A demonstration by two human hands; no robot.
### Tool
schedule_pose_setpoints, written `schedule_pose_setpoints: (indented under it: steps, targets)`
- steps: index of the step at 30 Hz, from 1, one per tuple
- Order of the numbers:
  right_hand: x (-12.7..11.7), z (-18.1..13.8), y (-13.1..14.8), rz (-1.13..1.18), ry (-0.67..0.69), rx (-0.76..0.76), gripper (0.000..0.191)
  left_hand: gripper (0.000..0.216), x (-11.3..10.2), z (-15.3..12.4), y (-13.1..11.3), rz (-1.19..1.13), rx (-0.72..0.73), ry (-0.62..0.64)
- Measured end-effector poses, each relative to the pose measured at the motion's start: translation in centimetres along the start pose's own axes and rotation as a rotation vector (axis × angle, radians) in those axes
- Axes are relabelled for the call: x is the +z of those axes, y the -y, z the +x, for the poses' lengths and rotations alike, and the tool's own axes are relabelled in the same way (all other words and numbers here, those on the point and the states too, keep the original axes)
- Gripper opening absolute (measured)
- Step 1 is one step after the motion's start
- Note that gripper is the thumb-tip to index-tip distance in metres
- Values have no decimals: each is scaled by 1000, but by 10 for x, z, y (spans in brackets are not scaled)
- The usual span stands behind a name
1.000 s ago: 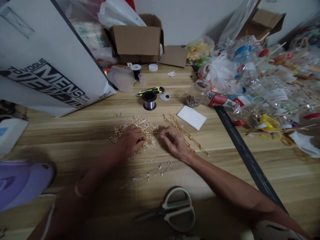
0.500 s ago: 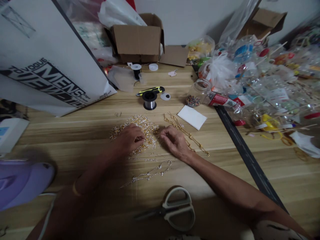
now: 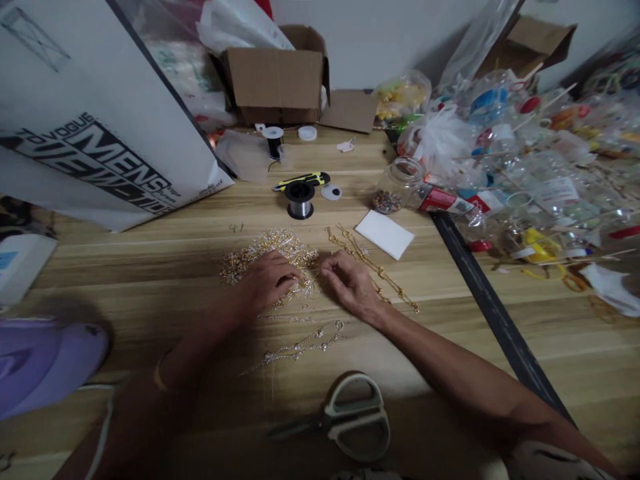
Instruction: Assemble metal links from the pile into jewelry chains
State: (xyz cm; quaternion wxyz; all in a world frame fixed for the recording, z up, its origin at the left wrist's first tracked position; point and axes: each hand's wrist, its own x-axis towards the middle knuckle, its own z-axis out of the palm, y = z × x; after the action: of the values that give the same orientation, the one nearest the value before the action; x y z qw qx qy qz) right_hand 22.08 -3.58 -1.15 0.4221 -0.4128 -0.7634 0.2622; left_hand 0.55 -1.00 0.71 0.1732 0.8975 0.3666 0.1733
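Observation:
My left hand (image 3: 266,283) rests on a pile of small gold and silver chain pieces (image 3: 270,252) on the wooden table (image 3: 150,280), fingers curled and pinching something tiny among them. My right hand (image 3: 350,283) lies just right of the pile, fingers bent and pinched at a small piece near the left fingertips. A gold chain (image 3: 373,268) runs diagonally behind the right hand. A silver chain (image 3: 300,345) lies nearer to me, below both hands.
Scissors (image 3: 350,419) lie at the near edge. A wire spool (image 3: 300,200), a yellow-black cutter (image 3: 301,181), a white card (image 3: 384,234) and a bead jar (image 3: 395,187) sit beyond. A cardboard box (image 3: 275,77) stands at the back, cluttered plastic bags on the right, a printed bag (image 3: 95,133) on the left.
My left hand has shifted slightly right toward the right hand's fingertips. The right hand has barely moved.

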Motion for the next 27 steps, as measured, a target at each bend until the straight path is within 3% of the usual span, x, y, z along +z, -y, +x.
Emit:
schedule_pose_setpoints:
  steps: [5, 14, 27]
  targets:
    - [0, 0, 0, -6, 2, -5, 11, 13, -7, -2, 6, -51, -68, -77]
    - [1, 0, -1, -5, 12, -12, 11, 12, -9, -3, 15, -2, -6, 83]
    - [1, 0, 0, -5, 16, -13, 12, 17, -10, -4, 17, 112, -9, 115]
